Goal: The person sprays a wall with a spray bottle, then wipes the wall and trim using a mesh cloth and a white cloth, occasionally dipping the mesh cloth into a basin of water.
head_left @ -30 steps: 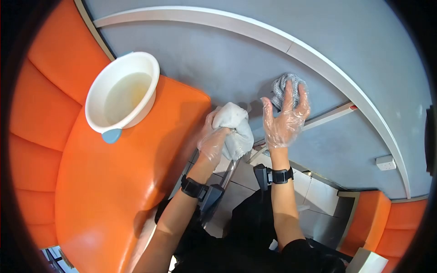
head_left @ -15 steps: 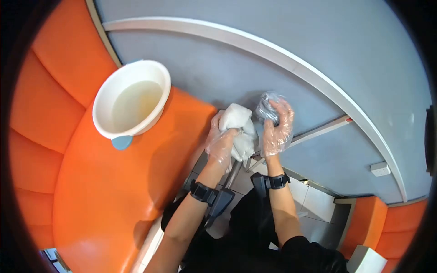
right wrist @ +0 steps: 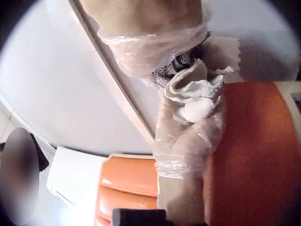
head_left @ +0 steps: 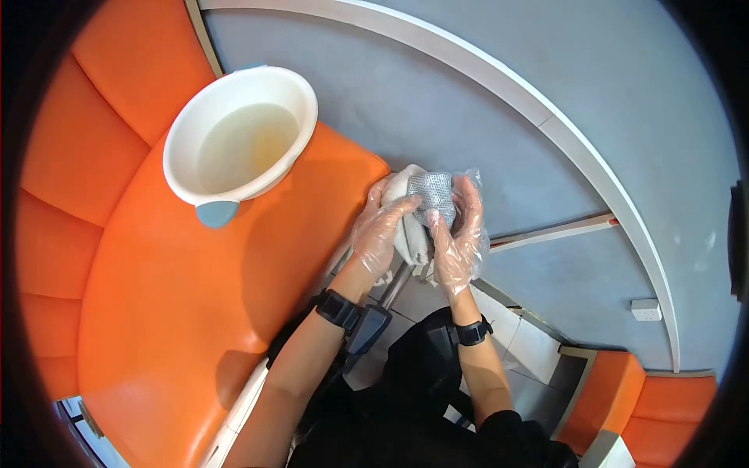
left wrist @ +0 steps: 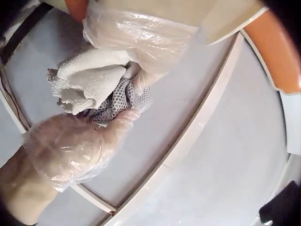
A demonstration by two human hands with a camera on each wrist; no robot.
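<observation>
Both hands wear clear plastic gloves and meet in front of the grey wall. My left hand (head_left: 378, 232) grips a bunched white cloth (left wrist: 89, 80), its thumb reaching to a grey mesh cloth (head_left: 431, 193). The right hand (head_left: 460, 246) holds that mesh cloth from the other side, thumb in front and fingers behind. Pressed together, the two cloths partly hide each other. In the right wrist view, folds of the white cloth (right wrist: 193, 96) stick up from the left palm, and the mesh cloth (right wrist: 171, 70) shows under the right hand.
A white basin (head_left: 183, 148) of cloudy water stands on the orange seat (head_left: 179, 312) at left. A curved white rail (head_left: 499, 74) crosses the grey wall (head_left: 374, 93), with a socket box (head_left: 646, 310) low at right. A metal bar (head_left: 396, 287) runs below the hands.
My right hand has come away from the wall and moved left with the mesh cloth, bringing it against the white cloth. The left hand keeps holding the white cloth.
</observation>
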